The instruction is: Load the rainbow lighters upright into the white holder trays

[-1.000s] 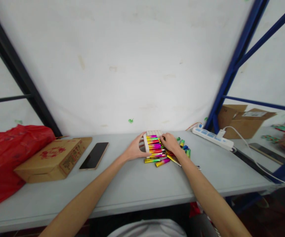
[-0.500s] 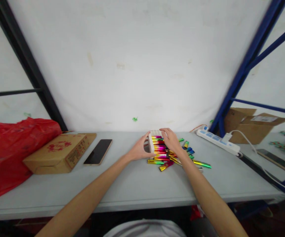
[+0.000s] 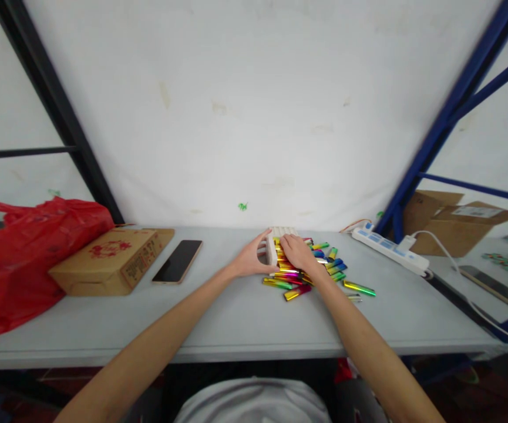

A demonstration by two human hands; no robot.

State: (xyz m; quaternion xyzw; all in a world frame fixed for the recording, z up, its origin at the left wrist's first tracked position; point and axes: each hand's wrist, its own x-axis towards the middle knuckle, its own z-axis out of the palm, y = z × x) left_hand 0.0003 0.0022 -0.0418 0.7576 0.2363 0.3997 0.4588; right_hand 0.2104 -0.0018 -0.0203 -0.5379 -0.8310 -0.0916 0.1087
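One grey table (image 3: 245,320) against smudged white wall (image 3: 254,129).

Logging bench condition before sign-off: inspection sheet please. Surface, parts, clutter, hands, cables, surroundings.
Surface: grey table; spills, nothing seen.
Parts: white holder with shiny coloured pieces in it, more scattered on its right and near sides.
Clutter: phone, cardboard box and red bag, all left of the holder.
Hands: left hand grips the holder's left end; right hand over the pieces, grip unclear.
Cables: white cable from power strip, running rightward.
Surroundings: marked white wall behind; blue frame right, black frame left.
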